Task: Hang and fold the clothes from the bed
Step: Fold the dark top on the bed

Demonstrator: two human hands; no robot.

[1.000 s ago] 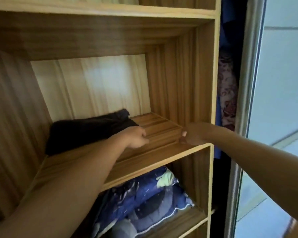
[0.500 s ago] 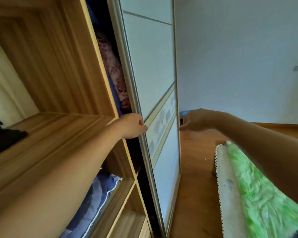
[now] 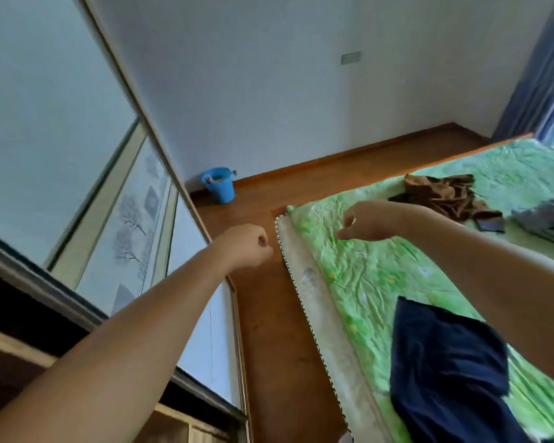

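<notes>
Clothes lie on the bed (image 3: pixel 375 282) in our head view: a navy garment (image 3: pixel 445 356) spread on its near part, a crumpled brown garment (image 3: pixel 445 195) toward its far end, and a grey folded pile (image 3: pixel 550 219) just beside the brown one. We hold our left hand (image 3: pixel 250 247) over the floor (image 3: pixel 269 314) just off the bed's corner, curled into an empty fist. Our right hand (image 3: pixel 365 222) hangs above that corner, fingers loosely curled, holding nothing. Beyond the bed a blue bucket (image 3: pixel 218 183) stands against the wall (image 3: pixel 269 91). A sliding wardrobe door (image 3: pixel 61 123) faces the bed across the floor.
</notes>
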